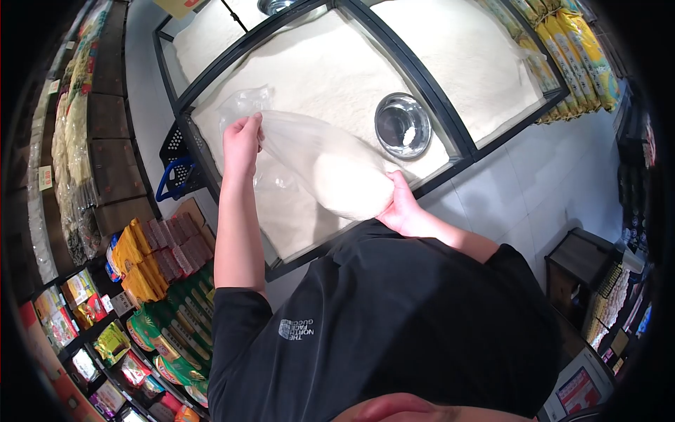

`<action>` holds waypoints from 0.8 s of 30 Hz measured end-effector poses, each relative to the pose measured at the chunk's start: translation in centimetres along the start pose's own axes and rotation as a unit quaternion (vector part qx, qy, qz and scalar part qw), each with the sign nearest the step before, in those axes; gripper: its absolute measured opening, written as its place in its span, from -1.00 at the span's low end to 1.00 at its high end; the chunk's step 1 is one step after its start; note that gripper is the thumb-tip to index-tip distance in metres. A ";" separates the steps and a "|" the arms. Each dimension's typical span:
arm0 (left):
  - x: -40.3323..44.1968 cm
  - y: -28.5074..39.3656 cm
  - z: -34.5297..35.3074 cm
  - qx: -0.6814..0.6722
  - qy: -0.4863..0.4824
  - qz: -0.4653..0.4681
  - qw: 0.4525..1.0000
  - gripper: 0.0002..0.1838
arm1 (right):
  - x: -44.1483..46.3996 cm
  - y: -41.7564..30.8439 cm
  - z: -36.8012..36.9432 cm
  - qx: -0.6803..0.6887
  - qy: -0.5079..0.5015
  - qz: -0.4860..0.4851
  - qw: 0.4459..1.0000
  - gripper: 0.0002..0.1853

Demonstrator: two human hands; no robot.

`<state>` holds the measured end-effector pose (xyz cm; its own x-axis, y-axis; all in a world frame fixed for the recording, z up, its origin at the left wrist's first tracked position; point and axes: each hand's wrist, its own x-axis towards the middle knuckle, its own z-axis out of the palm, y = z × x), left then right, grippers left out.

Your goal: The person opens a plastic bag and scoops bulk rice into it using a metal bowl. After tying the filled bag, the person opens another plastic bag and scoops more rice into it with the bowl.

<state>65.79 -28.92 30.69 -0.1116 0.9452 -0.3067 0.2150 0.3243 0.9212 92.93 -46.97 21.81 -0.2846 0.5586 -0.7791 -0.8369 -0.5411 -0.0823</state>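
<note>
The left hand [241, 146] pinches the neck of a clear plastic bag of white powder [330, 162], probably keeping it closed; the right hand [406, 209] cups its heavy end, seemingly for support. Beyond the right hand sits a round, shiny metal bowl [402, 126].

Near the right-hand frame edge of the bin's middle section, the round silver metal bowl [403, 125] is glossy and smooth. The black straight-edged bin frame [438, 105] looks smooth with a slight sheen. The clear, thin plastic bag [316, 148] is wrinkled and shiny; the black short-sleeved cloth shirt [422, 309] is matt.
</note>
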 end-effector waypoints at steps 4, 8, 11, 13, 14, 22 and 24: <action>1.0 -0.5 0.4 0.006 -0.004 -0.005 1.000 -0.62 | 0.2 -0.1 -0.3 -0.007 -0.001 -0.036 0.999 -0.36; 1.5 -1.2 0.4 -0.002 -0.010 -0.006 1.000 -0.62 | -0.1 -0.2 -0.3 -0.016 -0.003 -0.055 0.998 -0.39; 1.8 -1.4 0.5 -0.009 -0.016 -0.004 1.000 -0.62 | 0.1 -0.2 -0.5 -0.011 0.001 -0.067 0.998 -0.40; 2.1 -1.6 0.4 -0.011 -0.016 -0.003 1.000 -0.62 | 0.5 -0.1 -0.7 -0.005 0.004 -0.072 0.997 -0.40; 2.3 -1.6 0.4 -0.012 -0.015 -0.004 1.000 -0.62 | 0.6 -0.2 -0.7 -0.003 0.003 -0.074 0.997 -0.40; 2.8 -1.8 0.1 -0.009 -0.006 -0.014 1.000 -0.62 | 1.6 -0.3 -1.4 -0.013 0.010 -0.113 0.993 -0.42; 2.9 -2.0 0.1 -0.013 -0.005 -0.013 1.000 -0.62 | 1.3 -0.5 -1.1 -0.011 0.000 -0.124 0.992 -0.44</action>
<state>65.14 -26.80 27.92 -0.1068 0.9366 -0.3338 0.1860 0.3486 0.9186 93.46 -46.66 20.19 -0.0708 0.6771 -0.7325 -0.8704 -0.4006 -0.2862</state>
